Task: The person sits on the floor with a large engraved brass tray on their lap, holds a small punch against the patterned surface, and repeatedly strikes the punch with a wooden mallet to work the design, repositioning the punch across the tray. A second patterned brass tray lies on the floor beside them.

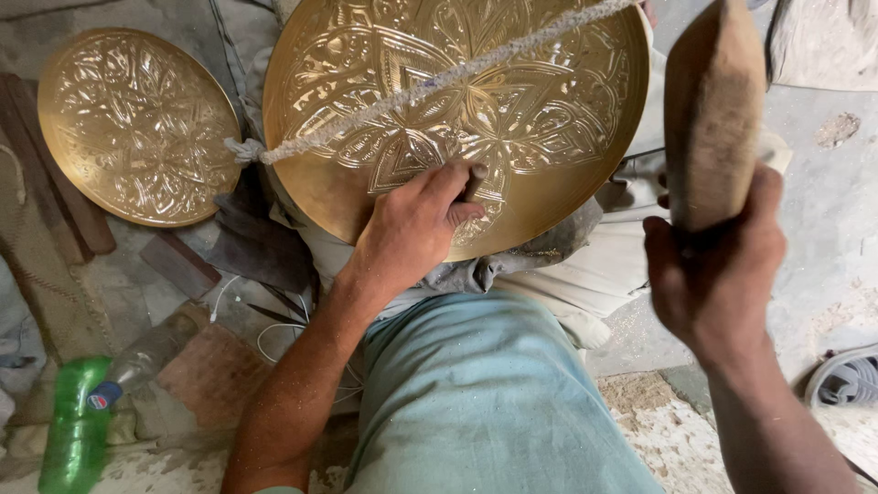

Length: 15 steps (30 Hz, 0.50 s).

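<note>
Gripping a small punch (476, 177) closed-fisted against the engraved brass tray (457, 110) on the lap, the left hand (412, 229) risks a bruised knuckle if the wooden mallet (712, 110), clenched and raised in the right hand (713, 274), glances off, scarring the pattern

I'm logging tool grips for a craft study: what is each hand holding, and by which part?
The right hand grips a wooden mallet by its lower end. The left hand pinches a small punch near its top, against the brass plate.
</note>
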Available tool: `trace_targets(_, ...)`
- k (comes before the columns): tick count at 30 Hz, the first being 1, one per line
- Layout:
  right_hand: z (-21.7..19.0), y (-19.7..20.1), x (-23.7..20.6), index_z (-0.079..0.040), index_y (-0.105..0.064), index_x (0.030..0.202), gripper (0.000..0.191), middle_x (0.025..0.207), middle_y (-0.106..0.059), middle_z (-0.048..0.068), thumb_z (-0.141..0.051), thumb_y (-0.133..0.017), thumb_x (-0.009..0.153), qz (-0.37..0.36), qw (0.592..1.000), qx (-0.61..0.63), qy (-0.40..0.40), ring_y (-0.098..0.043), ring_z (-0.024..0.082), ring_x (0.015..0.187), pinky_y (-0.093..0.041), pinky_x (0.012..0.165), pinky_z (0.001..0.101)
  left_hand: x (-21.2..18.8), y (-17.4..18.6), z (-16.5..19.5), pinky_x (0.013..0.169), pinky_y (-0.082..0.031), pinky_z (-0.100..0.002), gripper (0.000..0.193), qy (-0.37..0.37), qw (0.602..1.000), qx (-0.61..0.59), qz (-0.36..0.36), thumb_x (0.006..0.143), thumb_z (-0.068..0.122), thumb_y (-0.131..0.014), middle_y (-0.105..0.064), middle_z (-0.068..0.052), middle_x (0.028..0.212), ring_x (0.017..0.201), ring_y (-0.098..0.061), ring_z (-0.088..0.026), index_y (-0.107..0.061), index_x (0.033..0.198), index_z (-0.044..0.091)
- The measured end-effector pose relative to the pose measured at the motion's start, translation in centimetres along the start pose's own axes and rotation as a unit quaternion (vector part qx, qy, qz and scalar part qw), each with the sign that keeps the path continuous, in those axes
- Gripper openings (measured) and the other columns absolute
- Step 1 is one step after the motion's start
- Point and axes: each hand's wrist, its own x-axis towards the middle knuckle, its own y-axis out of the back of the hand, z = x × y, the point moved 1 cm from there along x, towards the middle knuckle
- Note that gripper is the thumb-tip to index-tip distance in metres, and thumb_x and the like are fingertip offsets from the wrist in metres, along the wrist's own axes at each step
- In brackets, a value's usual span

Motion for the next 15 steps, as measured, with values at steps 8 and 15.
trace_targets(8, -1.8, -0.3, -0.2, -0.003, -0.064, 0.135, 0.043, 0.097, -0.07, 0.015, 0.002, -0.061, 0.092, -0.081, 0.928, -0.363, -0.01, -0.068, 0.029, 0.087, -0.053, 0.079, 0.0427, 0.1, -0.1, 0.9, 0.072, -0.056, -0.046, 0.029, -0.006, 1.0, 0.024, -0.017, 0.097, 0.016, -0.073, -0.069, -0.015, 0.102, 0.092, -0.071, -0.037, -0.056, 0.117, 0.005)
trace_targets(15, 2.9, 2.4, -4.5, -0.003, -0.058, 0.139, 0.053, 0.106, -0.07, 0.018, 0.002, -0.063, 0.086, -0.01, 0.968, -0.22, -0.119, -0.07, 0.029, 0.091, -0.056, 0.082, 0.0444, -1.0, 2.8, 2.1, 0.072, -0.05, -0.043, 0.03, -0.045, 0.979, 0.194, -0.036, 0.096, 0.018, -0.063, -0.056, -0.011, 0.095, 0.085, -0.06, -0.027, -0.056, 0.123, 0.006)
